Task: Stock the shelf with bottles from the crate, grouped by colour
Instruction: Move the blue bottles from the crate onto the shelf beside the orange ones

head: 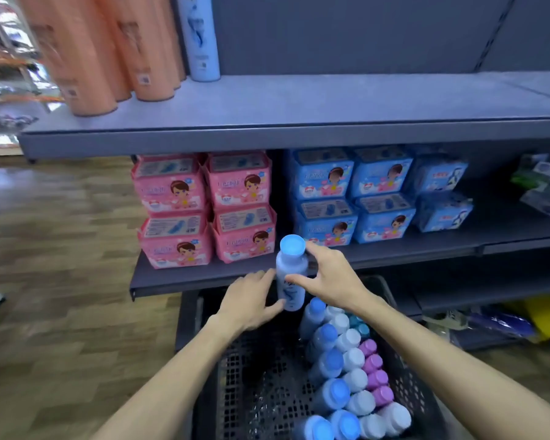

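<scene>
Item: bottle (291,274), pale blue body, brighter blue cap, upright, long axis near vertical with the cap tipped slightly toward the camera. Location: in the air above the far left part of the crate (267,376), in front of the lower shelf edge, well below the upper shelf (299,103).

Right hand (329,276): on the bottle's right side, thumb and fingers curled round the neck and upper body just under the cap; it carries the bottle.

Left hand (250,300): on the bottle's left side, lower down, fingers fairly straight, thumb and fingertips touching the lower body. Whether it bears weight or only steadies cannot be told.

Crate stock: blue-capped bottles (329,363) in a row running near to far, white-capped bottles (351,360) just right of them, purple-capped bottles (373,373) further right; a few teal caps at the far end. Left half of crate shows bare mesh.

Upper shelf: orange bottles (108,52) at far left; one blue bottle (200,39) just right of them, standing.

Deciding relation: the matching blue bottle stands up and to the left of the held one, so the coming move is judged a lift up, far and leftward. Open shelf lies to its right. Either hand could reach; the right one has the firmer hold.
</scene>
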`<state>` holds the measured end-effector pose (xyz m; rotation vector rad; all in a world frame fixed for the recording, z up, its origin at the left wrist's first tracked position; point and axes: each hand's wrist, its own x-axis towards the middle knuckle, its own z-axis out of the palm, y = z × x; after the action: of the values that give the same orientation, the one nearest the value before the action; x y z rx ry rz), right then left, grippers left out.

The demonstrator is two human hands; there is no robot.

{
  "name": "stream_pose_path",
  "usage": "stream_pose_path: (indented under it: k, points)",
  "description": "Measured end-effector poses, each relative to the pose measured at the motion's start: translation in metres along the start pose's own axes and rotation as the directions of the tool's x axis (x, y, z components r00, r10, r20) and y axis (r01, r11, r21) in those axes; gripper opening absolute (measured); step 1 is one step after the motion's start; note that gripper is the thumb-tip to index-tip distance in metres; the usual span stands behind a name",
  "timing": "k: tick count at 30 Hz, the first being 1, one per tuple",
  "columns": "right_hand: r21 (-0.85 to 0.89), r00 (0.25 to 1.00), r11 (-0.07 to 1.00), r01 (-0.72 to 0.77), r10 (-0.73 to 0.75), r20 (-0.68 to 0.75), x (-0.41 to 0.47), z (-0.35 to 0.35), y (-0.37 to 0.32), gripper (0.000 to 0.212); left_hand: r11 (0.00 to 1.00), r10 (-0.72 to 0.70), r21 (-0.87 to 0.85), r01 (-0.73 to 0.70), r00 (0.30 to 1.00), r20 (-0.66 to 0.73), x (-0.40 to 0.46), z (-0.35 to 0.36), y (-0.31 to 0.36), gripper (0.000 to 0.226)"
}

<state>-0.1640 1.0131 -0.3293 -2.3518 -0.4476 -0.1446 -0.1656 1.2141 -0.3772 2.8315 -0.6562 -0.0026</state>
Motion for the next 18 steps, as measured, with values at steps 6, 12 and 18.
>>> stream_pose_path:
  k: [6,12,18]
  points:
    - [-0.018,0.988,0.993,0.114,-0.115,-0.102,0.011,-0.054,-0.040,0.046,1.000,0.028,0.004,-0.027,0.984,-0.177,0.005,-0.063,0.018,0.043]
    - [-0.020,0.965,0.977,0.211,-0.211,-0.157,0.024,-0.116,-0.090,0.039,0.990,0.115,0.115,-0.084,0.947,-0.300,0.006,-0.127,0.029,0.054]
    - [-0.027,0.923,0.953,0.303,-0.300,-0.239,0.050,-0.177,-0.146,0.038,0.970,0.187,0.226,-0.095,0.880,-0.436,0.013,-0.203,0.044,0.062]
